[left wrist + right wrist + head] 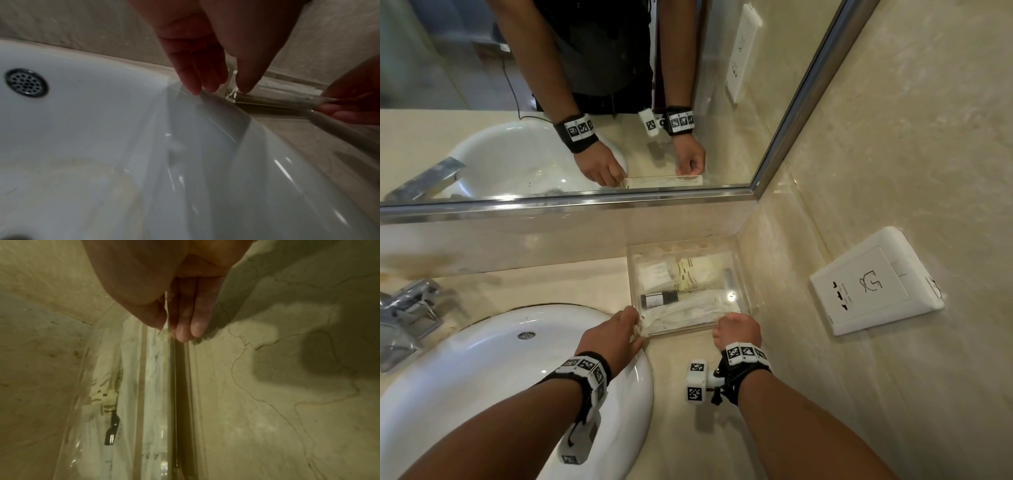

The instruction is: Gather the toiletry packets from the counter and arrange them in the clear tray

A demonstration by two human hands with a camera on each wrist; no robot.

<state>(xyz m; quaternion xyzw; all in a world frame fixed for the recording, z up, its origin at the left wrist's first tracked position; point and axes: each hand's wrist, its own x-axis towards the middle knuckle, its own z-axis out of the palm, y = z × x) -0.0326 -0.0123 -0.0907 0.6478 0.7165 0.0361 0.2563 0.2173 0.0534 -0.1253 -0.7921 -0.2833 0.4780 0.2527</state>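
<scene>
Gleaming beside the left hand (616, 330): glossy white ceramic sink (493, 370). Shining past the fingers: clear smooth plastic tray (743, 274), polished veined stone counter (571, 284).

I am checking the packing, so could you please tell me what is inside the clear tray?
Inside the clear tray lie a small dark bottle, white packets and a yellowish packet. Another white packet lies along the near wall. Anything beneath them is hidden.

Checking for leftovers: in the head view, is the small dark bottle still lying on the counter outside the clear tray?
No. The dark bottle lies inside the clear tray, among the packets.
</scene>
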